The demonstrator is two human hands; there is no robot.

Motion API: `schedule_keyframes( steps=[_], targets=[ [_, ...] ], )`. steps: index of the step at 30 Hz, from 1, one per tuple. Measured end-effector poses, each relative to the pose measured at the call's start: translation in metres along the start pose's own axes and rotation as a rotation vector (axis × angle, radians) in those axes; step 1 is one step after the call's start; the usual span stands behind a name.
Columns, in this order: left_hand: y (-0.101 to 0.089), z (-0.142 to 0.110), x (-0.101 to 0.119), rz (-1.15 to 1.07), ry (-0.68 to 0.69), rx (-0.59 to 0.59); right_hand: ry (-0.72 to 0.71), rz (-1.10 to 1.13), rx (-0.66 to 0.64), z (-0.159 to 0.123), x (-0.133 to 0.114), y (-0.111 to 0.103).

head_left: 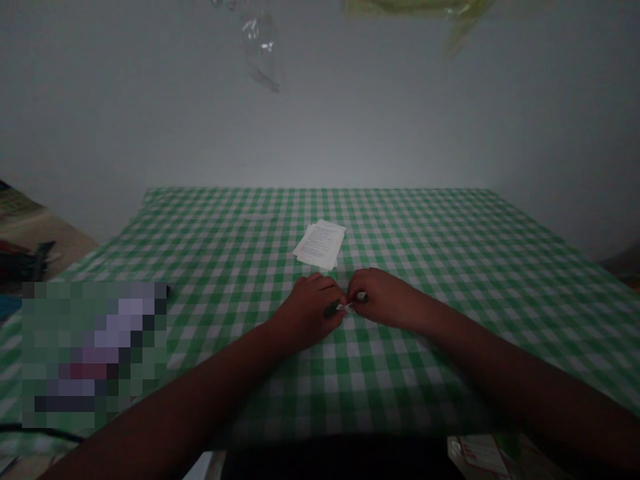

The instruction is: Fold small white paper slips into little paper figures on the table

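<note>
Near the middle of the checked tablecloth, my left hand (311, 310) and my right hand (384, 298) almost meet. Between their fingertips is a small white piece of what looks like paper (346, 307), pinched from both sides. Fingers cover most of it, so its full shape does not show. A little beyond the hands lies a small stack of white printed sheets (321, 245), slightly fanned and touched by neither hand.
A green and white checked tablecloth (425, 240) covers the table, which reaches back to a pale wall (320, 127). On the left is a pixelated dark-edged object (103, 350), with a black cable (40, 431) near it. A thin pale strip (257, 217) lies farther back.
</note>
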State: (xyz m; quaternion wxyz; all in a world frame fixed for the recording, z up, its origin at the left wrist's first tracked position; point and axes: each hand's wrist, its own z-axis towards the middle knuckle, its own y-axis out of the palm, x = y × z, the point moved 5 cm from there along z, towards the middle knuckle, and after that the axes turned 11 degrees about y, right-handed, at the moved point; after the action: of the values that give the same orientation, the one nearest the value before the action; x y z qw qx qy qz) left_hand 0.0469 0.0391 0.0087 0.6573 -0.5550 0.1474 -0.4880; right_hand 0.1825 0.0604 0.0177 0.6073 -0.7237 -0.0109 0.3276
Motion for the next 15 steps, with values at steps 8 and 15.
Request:
schedule_keyframes(
  steps=[8,15],
  targets=[
    [0.0034,-0.0012,-0.0053,-0.030,0.000,0.021,-0.061,-0.058,0.042,-0.0005,0.0007,0.0012],
    [-0.0002,-0.0016,-0.0094,-0.088,-0.007,0.073,-0.112,-0.072,0.034,-0.0004,-0.0024,0.0010]
  ],
)
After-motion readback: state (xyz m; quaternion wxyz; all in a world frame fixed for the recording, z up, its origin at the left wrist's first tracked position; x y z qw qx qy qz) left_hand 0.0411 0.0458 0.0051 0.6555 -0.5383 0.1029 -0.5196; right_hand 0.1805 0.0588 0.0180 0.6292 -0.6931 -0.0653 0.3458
